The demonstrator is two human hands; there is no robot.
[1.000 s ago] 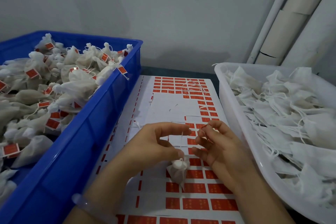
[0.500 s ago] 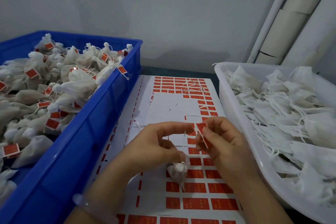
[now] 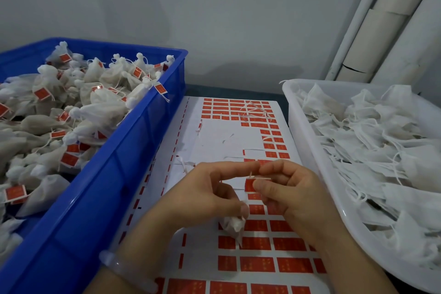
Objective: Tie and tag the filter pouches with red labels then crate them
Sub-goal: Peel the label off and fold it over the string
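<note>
**Q:** What does the left grip (image 3: pixel 205 196) hold?

**A:** A small filter pouch (image 3: pixel 232 223). Its gathered neck is pressed between the thumb and the curled fingers. The pouch hangs just below the thumb, over the label sheet (image 3: pixel 222 141) on the tabletop. The index finger is stretched towards the right grip (image 3: pixel 296 196), its tip very near that grip's forefinger.

**Q:** And the right grip?

**A:** Its thumb and forefinger pinch a red label (image 3: pixel 249 185), which lies between the two grips. A thin white string (image 3: pixel 251 172) shows at the label's upper edge. Whether it is stuck to the label cannot be told.

**Q:** What surrounds the grips?

**A:** Left of the left grip stands a blue crate (image 3: pixel 114 162) heaped with tied pouches (image 3: pixel 105 107) bearing red tags. Right of the right grip stands a white tray (image 3: pixel 301 131) of flat, untied pouches (image 3: pixel 372 141) with loose strings. The sheet carries rows of red labels beneath both grips and at its far end, with a bare white patch just beyond the fingertips. A pale bangle (image 3: pixel 124 270) circles the left wrist. Beyond the tray, pale tubes (image 3: pixel 381 31) stand against the wall.
</note>
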